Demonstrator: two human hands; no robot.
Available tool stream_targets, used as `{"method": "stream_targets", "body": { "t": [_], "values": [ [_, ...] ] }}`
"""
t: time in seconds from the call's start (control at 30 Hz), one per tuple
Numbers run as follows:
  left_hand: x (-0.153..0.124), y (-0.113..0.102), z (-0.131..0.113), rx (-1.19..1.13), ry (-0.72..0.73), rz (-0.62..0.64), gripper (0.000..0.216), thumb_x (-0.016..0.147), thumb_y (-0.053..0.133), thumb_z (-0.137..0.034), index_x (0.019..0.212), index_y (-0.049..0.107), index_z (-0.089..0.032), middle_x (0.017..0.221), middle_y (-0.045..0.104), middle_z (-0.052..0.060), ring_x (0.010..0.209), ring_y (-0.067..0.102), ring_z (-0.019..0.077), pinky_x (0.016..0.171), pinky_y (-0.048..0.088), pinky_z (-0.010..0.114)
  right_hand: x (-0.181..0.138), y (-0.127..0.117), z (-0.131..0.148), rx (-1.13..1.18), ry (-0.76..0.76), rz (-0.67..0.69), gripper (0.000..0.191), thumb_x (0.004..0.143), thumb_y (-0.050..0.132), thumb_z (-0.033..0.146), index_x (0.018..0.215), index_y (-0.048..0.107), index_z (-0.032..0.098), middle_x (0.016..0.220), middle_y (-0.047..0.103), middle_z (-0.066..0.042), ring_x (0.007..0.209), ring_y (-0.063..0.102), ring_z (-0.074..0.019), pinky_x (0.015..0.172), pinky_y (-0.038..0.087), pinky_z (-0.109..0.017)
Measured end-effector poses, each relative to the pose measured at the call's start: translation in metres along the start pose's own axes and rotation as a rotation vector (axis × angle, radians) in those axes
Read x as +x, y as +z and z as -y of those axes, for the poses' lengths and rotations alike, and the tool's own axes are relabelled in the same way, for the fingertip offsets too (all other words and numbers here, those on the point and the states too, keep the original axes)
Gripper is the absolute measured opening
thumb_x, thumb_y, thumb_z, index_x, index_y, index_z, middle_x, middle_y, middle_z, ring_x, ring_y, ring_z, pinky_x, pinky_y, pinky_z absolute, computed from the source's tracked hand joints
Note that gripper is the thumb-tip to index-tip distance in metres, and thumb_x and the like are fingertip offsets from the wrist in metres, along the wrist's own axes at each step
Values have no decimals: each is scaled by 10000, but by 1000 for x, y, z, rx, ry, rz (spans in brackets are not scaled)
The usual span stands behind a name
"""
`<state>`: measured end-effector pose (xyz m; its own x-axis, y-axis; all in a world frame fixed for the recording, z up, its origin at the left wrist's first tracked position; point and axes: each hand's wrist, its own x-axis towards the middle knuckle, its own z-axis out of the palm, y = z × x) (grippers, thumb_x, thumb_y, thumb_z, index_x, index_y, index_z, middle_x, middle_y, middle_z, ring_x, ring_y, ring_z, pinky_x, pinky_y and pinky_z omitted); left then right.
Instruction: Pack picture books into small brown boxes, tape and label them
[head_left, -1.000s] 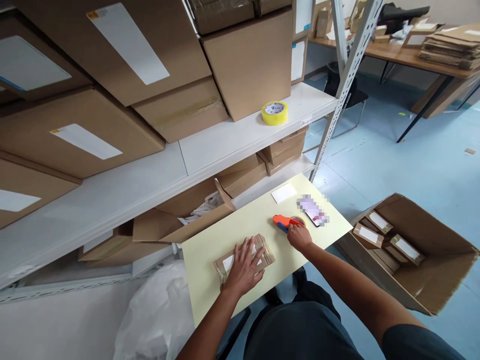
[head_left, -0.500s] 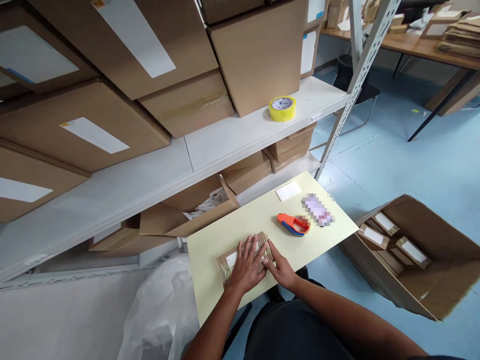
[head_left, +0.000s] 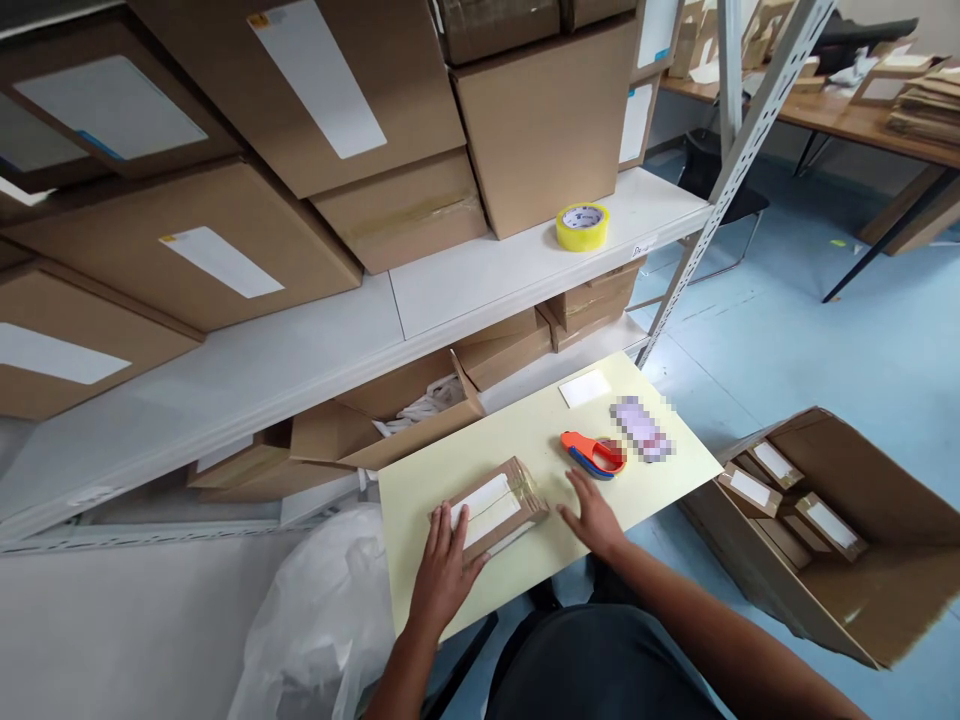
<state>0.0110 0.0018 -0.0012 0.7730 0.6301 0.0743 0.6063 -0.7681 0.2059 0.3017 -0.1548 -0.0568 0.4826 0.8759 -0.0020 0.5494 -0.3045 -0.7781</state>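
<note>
Cardboard box (head_left: 489,506) lies beneath the spread left hand (head_left: 445,575), the empty right hand (head_left: 595,516) withdrawn.

L hand (head_left: 445,568) part-hides pkg (head_left: 496,503), phone (head_left: 640,428) pixelated.

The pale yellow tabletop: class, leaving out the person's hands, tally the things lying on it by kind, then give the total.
Cardboard box: 1
Tape dispenser: 1
White card: 1
Pixelated item, identity obscured: 1
Total: 4
</note>
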Motion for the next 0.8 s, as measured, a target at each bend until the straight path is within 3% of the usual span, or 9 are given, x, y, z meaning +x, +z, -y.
{"method": "stream_targets", "body": {
  "t": [0.1,0.2,0.3,0.43,0.6,0.8],
  "values": [
    [27,-8,21,-138,-96,48,720,970,497,-556,1593,348,-228,1653,338,148,1541,274,335,1190,371,534,22,-35,-15,-252,34,-57,542,945,513,268,1473,482,151,1473,542,-208,1375,515,-326,1099,471,-527],
    [59,-28,39,-305,-260,124,650,961,443,-606,1484,529,-230,1537,532,90,1481,411,271,1223,344,441,42,-59,-19,-450,138,123,506,912,550,236,1414,553,172,1301,665,-193,1216,624,-331,1005,509,-470],
    [75,-45,51,-465,-413,206,633,952,395,-634,1344,655,-210,1392,665,66,1375,541,257,1197,372,374,53,-64,-13,-580,185,285,453,900,589,257,1345,625,182,1139,727,-199,1103,666,-349,979,482,-460],
    [63,-40,51,-491,-538,344,558,963,361,-567,1117,757,-205,1202,764,75,1179,675,287,1001,519,350,54,-62,-8,-638,213,309,404,930,475,153,1294,651,160,1009,754,-180,987,699,-316,973,463,-437],
    [31,-18,35,-247,-738,216,539,999,319,-515,1162,746,-228,1151,779,95,1058,720,306,841,546,359,30,-67,-10,-546,8,174,318,981,428,223,1209,643,168,1022,748,-147,1003,701,-296,996,486,-456],
    [18,-11,8,38,-754,177,544,1054,249,-483,1279,671,-223,974,789,116,801,740,280,676,496,333,-2,-73,10,-327,-340,-96,221,1032,440,278,1074,642,199,941,725,-120,1041,697,-296,1003,535,-497]
  ]
}}
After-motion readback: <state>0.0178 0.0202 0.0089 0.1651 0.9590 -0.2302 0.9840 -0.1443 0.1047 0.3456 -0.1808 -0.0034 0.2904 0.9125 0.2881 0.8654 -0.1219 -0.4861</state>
